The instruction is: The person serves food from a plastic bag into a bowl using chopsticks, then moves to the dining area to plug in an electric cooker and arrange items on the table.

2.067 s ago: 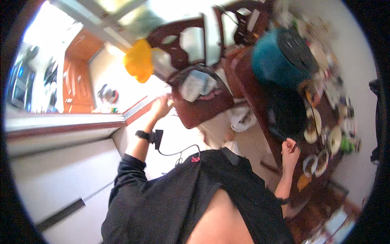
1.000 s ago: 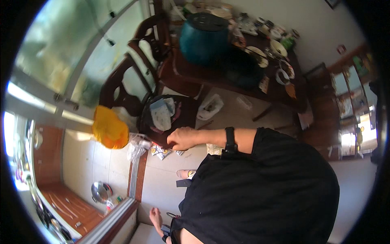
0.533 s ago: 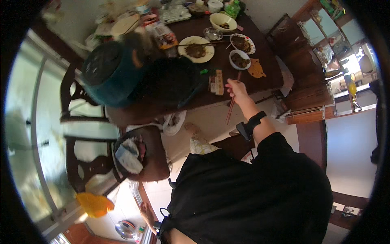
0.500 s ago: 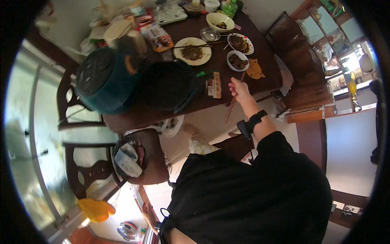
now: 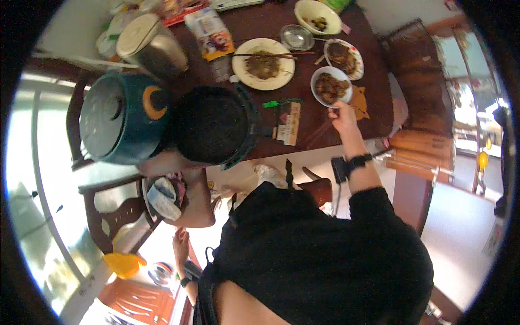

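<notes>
My right hand reaches over the table's near edge, its fingers closed on the near rim of a white bowl of brown, chunky food. The bowl stands beside an orange cat-shaped mat. Faint reddish lines show on the tabletop by that hand; I cannot make out whether they are chopsticks. My left hand hangs low by a dark chair, fingers loosely bent and nothing seen in them. Farther back lie a cream plate with chopsticks across it and an oval dish of food.
A teal air fryer and its black basket occupy the table's left side. Behind stand a metal canister, a snack pouch, a glass bowl and a cream bowl. A chair holds a bag.
My right hand, which held chopsticks, has moved forward to the bowl of brown food; the chopsticks no longer show plainly in it. The view has tipped, and the left hand hangs farther left.
</notes>
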Demonstrator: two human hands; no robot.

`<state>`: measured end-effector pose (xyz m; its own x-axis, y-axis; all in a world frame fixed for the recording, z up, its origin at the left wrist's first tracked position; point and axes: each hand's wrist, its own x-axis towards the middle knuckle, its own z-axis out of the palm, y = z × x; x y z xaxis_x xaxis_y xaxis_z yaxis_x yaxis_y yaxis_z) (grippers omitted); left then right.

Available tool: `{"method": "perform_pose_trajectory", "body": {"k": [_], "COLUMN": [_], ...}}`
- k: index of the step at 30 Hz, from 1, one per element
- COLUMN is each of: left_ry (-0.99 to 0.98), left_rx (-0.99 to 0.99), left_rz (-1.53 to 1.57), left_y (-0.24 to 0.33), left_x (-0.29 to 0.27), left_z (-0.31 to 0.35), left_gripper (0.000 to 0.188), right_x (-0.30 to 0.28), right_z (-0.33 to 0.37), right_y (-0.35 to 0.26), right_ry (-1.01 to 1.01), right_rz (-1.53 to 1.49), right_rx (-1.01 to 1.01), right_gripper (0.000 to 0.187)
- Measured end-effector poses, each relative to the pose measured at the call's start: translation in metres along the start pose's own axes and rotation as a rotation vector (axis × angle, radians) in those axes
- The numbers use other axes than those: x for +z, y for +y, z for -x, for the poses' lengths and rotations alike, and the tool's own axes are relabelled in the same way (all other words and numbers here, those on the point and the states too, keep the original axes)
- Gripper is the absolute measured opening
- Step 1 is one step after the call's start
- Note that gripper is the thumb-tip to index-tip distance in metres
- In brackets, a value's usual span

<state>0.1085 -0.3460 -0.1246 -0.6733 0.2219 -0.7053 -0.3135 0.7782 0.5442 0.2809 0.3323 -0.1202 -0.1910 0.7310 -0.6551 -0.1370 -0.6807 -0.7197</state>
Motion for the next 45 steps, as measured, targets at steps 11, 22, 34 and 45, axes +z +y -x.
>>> {"method": "perform_pose_trajectory", "body": {"k": [11,22,34,45], "left_ry": [0.054,0.191,0.295,-0.050], "left_rx": [0.086,-0.146,0.381,0.966], "left_rz": [0.163,0.179,0.140,-0.556], "left_y": [-0.021,-0.104,0.127,0.327], "left_x": [0.034,0.028,-0.015,0.061], "left_z": [-0.019,0.028,-0.009,-0.110], "left_gripper": [0.045,0.050,0.031,0.037], "right_x": [0.156,0.221,0.120,-0.014], "right_z": [0.124,0.172,0.095,0.011], "right_y": [-0.021,0.026,-0.037,-0.010], "right_ry": [-0.669,-0.595,-0.441,-0.069], "right_rz": [0.576,1.497,0.298,0.314], "right_rx": [-0.240,-1.149,-0.255,0.086], "right_gripper": [0.047,0.063,0.037,0.042]}}
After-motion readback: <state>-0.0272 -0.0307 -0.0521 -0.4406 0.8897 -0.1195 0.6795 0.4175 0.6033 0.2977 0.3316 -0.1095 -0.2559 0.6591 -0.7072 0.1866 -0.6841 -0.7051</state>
